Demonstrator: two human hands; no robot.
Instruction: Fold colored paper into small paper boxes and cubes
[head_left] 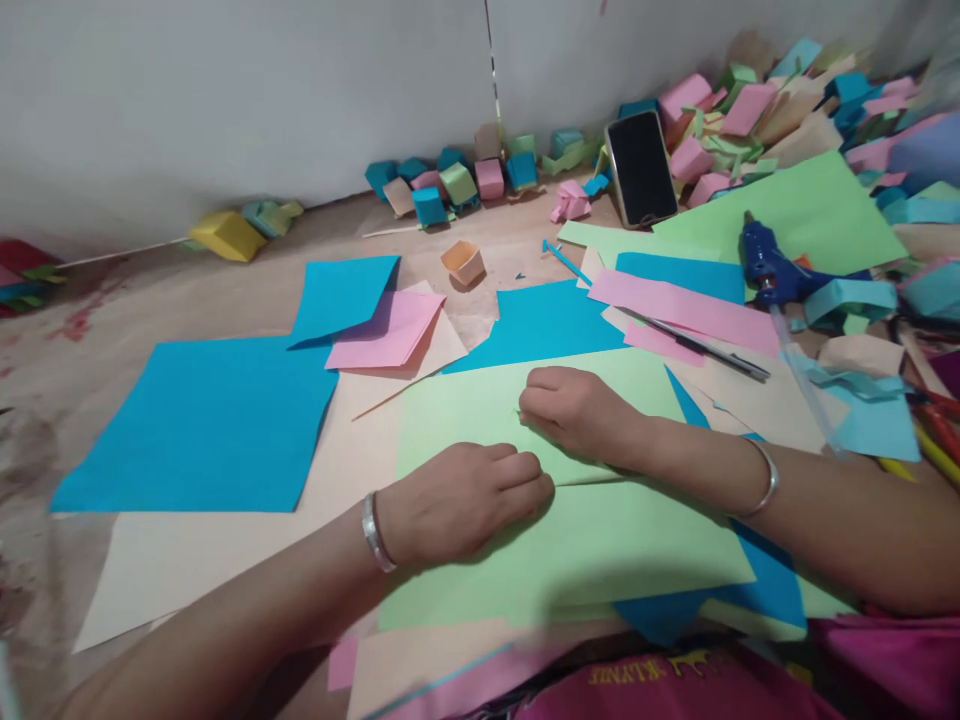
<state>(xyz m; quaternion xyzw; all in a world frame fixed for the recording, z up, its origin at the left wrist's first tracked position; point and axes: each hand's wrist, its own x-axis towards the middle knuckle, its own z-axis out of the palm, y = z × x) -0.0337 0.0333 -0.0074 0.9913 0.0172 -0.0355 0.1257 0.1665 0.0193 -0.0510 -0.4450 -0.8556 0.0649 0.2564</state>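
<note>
A light green paper sheet [630,540] lies in front of me over other sheets. A fold or cut edge runs across it below my right hand. My left hand [472,500] has curled fingers pressed down on this sheet near its middle. Just beyond, my right hand [574,410] is closed in a pinch at the paper, and a small green tip pokes out by its fingers. What lies under both sets of fingertips is hidden. Behind the hands is a blue sheet [547,320] with a cut-out edge.
On the left are a large blue sheet [210,430], a smaller blue piece [345,295] and a pink piece [386,330]. A small open peach paper box [463,263] stands farther back. To the right are a pen [705,345], a glue gun [765,265], a phone [641,170] and piled paper cubes [750,108].
</note>
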